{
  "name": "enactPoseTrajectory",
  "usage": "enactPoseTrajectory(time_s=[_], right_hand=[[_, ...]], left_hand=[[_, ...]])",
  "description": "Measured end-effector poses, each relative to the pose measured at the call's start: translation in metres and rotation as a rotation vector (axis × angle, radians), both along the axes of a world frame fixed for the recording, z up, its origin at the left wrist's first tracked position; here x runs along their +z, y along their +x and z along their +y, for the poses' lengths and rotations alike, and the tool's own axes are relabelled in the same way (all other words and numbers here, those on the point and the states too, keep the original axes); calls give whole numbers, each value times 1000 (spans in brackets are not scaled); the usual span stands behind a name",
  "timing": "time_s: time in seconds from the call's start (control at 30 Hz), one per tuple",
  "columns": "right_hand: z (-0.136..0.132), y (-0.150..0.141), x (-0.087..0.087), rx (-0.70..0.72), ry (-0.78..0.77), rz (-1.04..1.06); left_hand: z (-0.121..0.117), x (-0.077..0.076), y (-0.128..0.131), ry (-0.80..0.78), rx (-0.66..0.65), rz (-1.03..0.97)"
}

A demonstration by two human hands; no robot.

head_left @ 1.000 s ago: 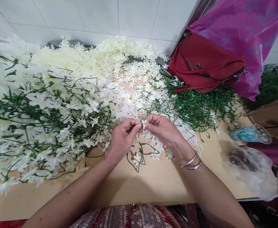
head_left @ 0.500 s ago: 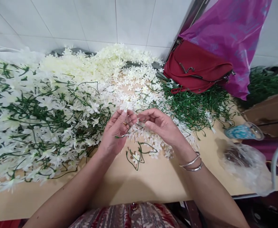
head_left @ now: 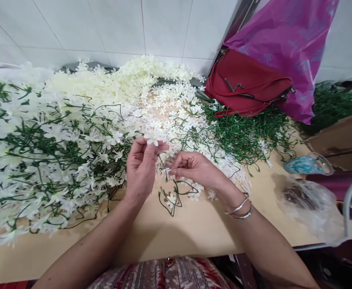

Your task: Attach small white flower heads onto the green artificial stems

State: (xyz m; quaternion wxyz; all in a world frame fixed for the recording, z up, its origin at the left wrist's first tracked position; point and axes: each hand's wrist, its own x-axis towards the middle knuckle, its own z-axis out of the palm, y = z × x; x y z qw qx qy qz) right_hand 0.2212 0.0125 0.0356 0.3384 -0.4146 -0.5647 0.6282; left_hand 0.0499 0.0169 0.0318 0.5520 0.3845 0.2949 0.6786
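Thumb and fingers of the left hand (head_left: 142,168) were closed on a white flower (head_left: 153,139), holding it above the table (head_left: 200,237) at the top of that grip. The bloom's open face looked up toward the camera, its petals spread broadly across the view; the hand hid whatever lay beneath it, so its long axis could not be told.

The right hand (head_left: 194,169), lower and nearer the person's body, had its thumb and fingertips drawn together beside a small pale piece (head_left: 165,171). This piece pointed from those fingertips toward the left hand, its length lying roughly crosswise. It was too small to identify, and whether the right grip was shut on it could not be told. The hands were near each other but apart.

Just below them, curled green stems (head_left: 176,192) lay on the table, bent in several directions with no single axis. A large heap of white flowers (head_left: 73,160) filled the left side, its green stems running every which way. Beyond the right hand sat a tangle of greenery (head_left: 248,138), with a red bag (head_left: 248,84) behind it.
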Motion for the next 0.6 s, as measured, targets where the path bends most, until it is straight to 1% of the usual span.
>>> enactPoseTrajectory(time_s=[0.1, 0.23, 0.3, 0.4, 0.47, 0.53, 0.6], right_hand=[[4, 15, 7, -92, 89, -53], [10, 30, 12, -321, 225, -86], [12, 36, 13, -396, 298, -164], [13, 43, 13, -434, 420, -383], [14, 45, 13, -432, 461, -473], [14, 46, 15, -430, 443, -466], [12, 47, 19, -407, 385, -380]], left_hand=[[4, 0, -2, -9, -7, -52], [3, 2, -4, -53, -23, -56], [2, 4, -5, -71, -28, -83], [3, 10, -9, -110, -44, -134], [4, 13, -12, -122, -41, -160], [5, 15, -14, -117, -32, -170], [5, 15, -14, -111, -40, -165]])
